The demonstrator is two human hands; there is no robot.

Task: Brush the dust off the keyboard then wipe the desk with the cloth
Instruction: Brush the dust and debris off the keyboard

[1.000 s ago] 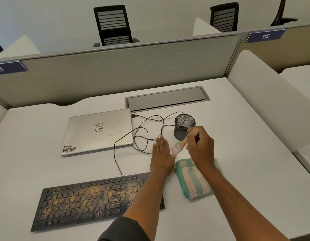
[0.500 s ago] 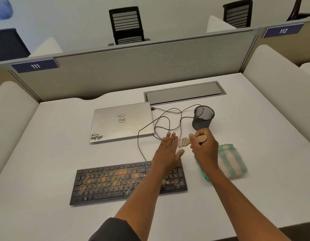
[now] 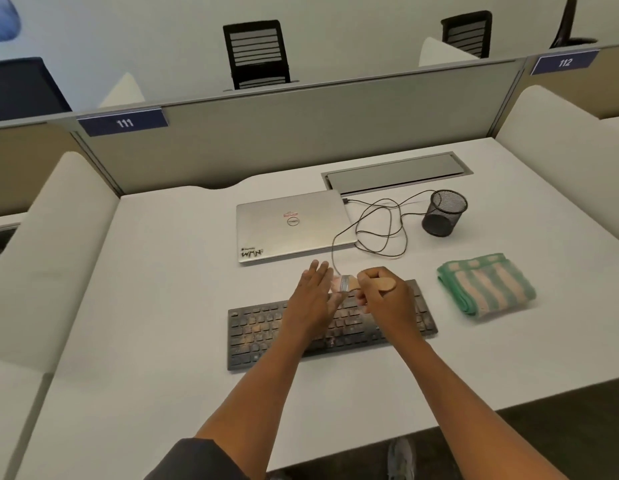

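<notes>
A black keyboard, speckled with tan dust, lies near the front of the white desk. My right hand grips a small brush by its wooden handle, bristles pointing left, above the keyboard's upper middle. My left hand hovers flat with straight fingers right beside the bristles, over the keyboard's centre. A folded green-and-peach striped cloth lies on the desk to the right of the keyboard, apart from both hands.
A closed silver laptop sits behind the keyboard with a black cable looping to its right. A black mesh cup stands at the back right, before a grey cable hatch. White dividers flank the desk.
Both hands moved left from beside the mesh cup and cloth to over the keyboard, the right carrying the brush. The cloth now lies uncovered. The view shifted left.
</notes>
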